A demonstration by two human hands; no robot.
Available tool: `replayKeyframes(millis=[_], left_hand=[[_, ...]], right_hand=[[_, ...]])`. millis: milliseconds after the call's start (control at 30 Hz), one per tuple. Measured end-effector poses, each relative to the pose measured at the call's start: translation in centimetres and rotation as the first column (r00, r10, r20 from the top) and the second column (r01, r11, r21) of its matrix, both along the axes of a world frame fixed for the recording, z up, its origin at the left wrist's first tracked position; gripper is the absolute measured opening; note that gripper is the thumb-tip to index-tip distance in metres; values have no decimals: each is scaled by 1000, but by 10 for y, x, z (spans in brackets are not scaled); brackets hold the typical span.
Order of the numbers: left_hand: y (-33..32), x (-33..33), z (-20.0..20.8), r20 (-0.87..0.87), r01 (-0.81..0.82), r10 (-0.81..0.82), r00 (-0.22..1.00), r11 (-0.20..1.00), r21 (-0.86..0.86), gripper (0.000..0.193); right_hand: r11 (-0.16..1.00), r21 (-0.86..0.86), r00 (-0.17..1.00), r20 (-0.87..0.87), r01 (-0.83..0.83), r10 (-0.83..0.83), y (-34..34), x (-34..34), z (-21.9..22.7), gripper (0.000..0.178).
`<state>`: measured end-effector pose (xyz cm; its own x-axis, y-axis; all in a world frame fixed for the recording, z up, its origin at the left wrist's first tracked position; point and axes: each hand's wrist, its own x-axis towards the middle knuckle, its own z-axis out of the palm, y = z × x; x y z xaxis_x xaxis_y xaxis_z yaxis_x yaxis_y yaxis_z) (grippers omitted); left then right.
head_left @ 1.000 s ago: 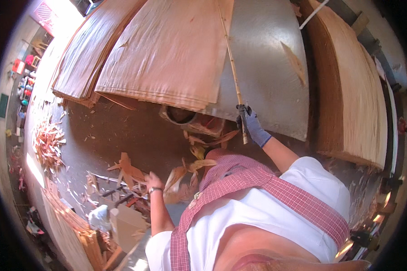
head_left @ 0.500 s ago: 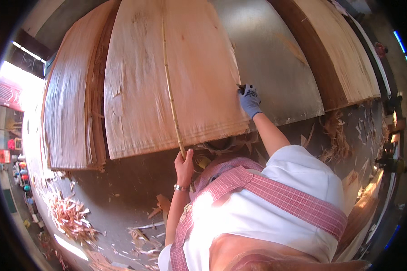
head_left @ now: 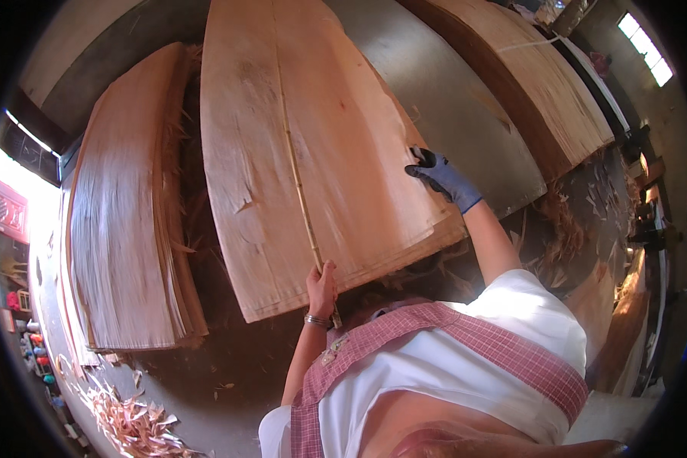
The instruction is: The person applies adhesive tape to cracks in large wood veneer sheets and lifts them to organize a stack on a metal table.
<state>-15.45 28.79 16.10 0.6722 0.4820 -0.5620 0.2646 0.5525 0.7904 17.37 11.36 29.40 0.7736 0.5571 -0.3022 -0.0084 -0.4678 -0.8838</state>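
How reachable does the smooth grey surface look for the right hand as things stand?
Likely yes: the gloved right hand is at the right edge of the middle stack of wood sheets, and the grey surface lies just beside it, with nothing visible in the way.

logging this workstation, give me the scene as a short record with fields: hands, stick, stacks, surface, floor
left hand: bare, closed around the lower part of the stick; hand at
right hand: gloved, at the right edge of the middle stack; grip unclear
stick: long, thin, jointed, extending over the middle stack
stacks: thin wood sheets; middle, left stack, right stack
surface: smooth grey surface between middle and right stacks
floor: wood scraps at lower left
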Motion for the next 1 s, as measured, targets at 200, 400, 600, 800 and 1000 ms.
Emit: replayKeyframes(millis=[200, 400, 600, 800, 1000], left_hand=[[33, -22, -4, 44, 68, -72, 996, 994, 91, 28], [50, -46, -4, 195, 344, -332, 923, 938, -31, 97], [37, -55, -11, 366, 228, -165, 916, 964, -137, 71], [10, -45, -25, 327, 114, 11, 945, 926, -359, 20], [-19, -15, -5, 105, -146, 270, 957, 764, -628, 18]], right_hand=[[949, 298, 993, -22, -107, 119, 139, -79, 29, 62], [920, 274, 953, -29, -282, 301, 244, -144, 42, 64], [913, 146, 907, -137, -380, 399, 310, -214, 34, 70], [856, 249, 857, -141, -453, 495, 333, -257, 0, 73], [889, 192, 894, -98, -415, 438, 247, -213, -40, 66]])
